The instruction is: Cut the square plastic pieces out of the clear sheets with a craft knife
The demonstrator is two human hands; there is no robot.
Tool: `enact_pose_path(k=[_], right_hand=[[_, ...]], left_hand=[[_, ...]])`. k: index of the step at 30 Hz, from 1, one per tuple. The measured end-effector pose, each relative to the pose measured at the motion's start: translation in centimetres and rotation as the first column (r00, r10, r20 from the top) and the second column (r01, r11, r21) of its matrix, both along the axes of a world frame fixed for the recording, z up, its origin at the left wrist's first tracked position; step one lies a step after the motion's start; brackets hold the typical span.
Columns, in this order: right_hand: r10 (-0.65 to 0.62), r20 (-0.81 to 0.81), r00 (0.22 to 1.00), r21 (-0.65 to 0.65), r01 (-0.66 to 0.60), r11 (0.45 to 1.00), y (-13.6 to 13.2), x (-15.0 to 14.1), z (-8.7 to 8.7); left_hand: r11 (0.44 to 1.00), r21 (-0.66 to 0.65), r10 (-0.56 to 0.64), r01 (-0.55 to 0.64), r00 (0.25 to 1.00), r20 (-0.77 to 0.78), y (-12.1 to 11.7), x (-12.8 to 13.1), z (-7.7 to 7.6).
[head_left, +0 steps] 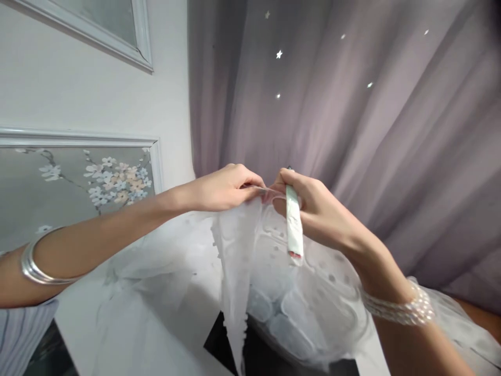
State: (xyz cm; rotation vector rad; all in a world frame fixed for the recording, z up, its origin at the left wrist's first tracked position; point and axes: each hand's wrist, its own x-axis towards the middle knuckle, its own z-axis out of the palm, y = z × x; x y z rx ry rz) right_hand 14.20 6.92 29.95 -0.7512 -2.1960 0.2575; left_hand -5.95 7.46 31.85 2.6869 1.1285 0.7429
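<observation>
A sheer white fabric (237, 261) with dots and a small bobbled edge hangs from my two hands. My left hand (230, 188) is closed in a pinch on its upper edge. Close beside it, my right hand (309, 203) grips the same edge with bent fingers. A stick-like tool wrapped in pale material (294, 224) is also in my right hand; its lower end shows red and a dark tip pokes out above. The tool's exact kind is unclear. Through the fabric, large rounded pale shapes (291, 331) show below.
Under the fabric is a white table (156, 334) with a black flat piece (221, 337) on it. More sheer white cloth (450, 308) lies at the right. A purple-grey curtain (313, 104) with silver stars hangs behind, and a wall with framed floral panels (117, 177) stands left.
</observation>
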Motion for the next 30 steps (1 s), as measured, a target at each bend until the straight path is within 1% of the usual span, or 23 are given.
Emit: enact_pose_path(k=[2, 4, 6, 8, 10, 12, 15, 18, 20, 22, 23, 24, 26, 27, 28, 30], right_hand=[[-0.033, 0.0, 0.999, 0.004, 0.033, 0.999, -0.6, 0.5, -0.5], [-0.024, -0.045, 0.999, 0.0, 0.024, 1.0, -1.0, 1.1, -1.2], [-0.011, -0.101, 0.995, 0.019, 0.013, 1.0, -1.3, 1.6, -1.9], [-0.026, -0.151, 0.988, 0.071, 0.037, 0.997, -1.6, 1.9, -2.5], [-0.054, -0.174, 0.983, 0.104, 0.073, 0.992, -1.9, 1.9, -2.8], [-0.077, -0.181, 0.981, 0.103, 0.096, 0.99, -2.4, 1.7, -3.0], [-0.132, -0.194, 0.972, 0.08, 0.15, 0.985, -2.8, 1.2, -3.1], [-0.199, -0.174, 0.964, 0.044, 0.209, 0.977, -2.3, 1.3, -3.5], [-0.284, -0.137, 0.949, 0.028, 0.29, 0.957, -1.4, 2.4, -4.2], [-0.415, -0.111, 0.903, 0.015, 0.419, 0.908, -0.4, 4.5, -5.2], [-0.475, -0.112, 0.873, 0.002, 0.478, 0.878, 0.0, 5.8, -5.7], [-0.509, -0.112, 0.854, -0.031, 0.509, 0.86, 0.2, 7.1, -6.1], [-0.508, -0.134, 0.851, -0.107, 0.497, 0.861, -0.1, 9.1, -6.7], [-0.494, -0.14, 0.858, -0.126, 0.48, 0.868, -0.5, 9.8, -6.8], [-0.481, -0.145, 0.865, -0.121, 0.467, 0.876, -1.1, 10.1, -6.7], [-0.472, -0.131, 0.872, -0.068, 0.467, 0.882, -2.6, 10.1, -6.4]], left_hand=[[0.994, 0.102, -0.027, 0.031, 0.999, -0.045, -0.5, 1.6, 0.1], [0.982, 0.184, -0.029, 0.046, 0.995, -0.095, -1.0, 2.7, 0.2], [0.97, 0.24, -0.004, 0.037, 0.991, -0.137, -1.5, 3.3, 0.3], [0.965, 0.261, 0.006, 0.036, 0.987, -0.158, -1.8, 3.5, 0.2], [0.969, 0.238, -0.033, 0.067, 0.989, -0.144, -1.9, 3.5, -0.1], [0.975, 0.18, -0.115, 0.13, 0.989, -0.091, -1.8, 3.5, -0.6], [0.972, 0.097, -0.217, 0.215, 0.976, 0.01, -1.0, 3.4, -2.0], [0.962, 0.056, -0.273, 0.269, 0.958, 0.083, -0.3, 3.4, -3.8], [0.948, 0.032, -0.317, 0.315, 0.944, 0.095, -0.3, 3.2, -4.6], [0.939, 0.04, -0.344, 0.341, 0.932, 0.114, -0.8, 2.6, -5.0], [0.942, 0.062, -0.335, 0.33, 0.931, 0.146, -1.1, 2.2, -5.0], [0.953, 0.102, -0.301, 0.286, 0.934, 0.192, -1.3, 1.7, -5.0], [0.973, 0.199, -0.171, 0.116, 0.941, 0.291, -1.5, 0.6, -4.8], [0.967, 0.253, -0.107, 0.026, 0.944, 0.312, -1.4, 0.0, -4.7], [0.948, 0.315, -0.056, -0.046, 0.95, 0.308, -1.2, -0.5, -4.8], [0.881, 0.458, -0.009, -0.116, 0.965, 0.261, -0.6, -1.5, -5.4]])
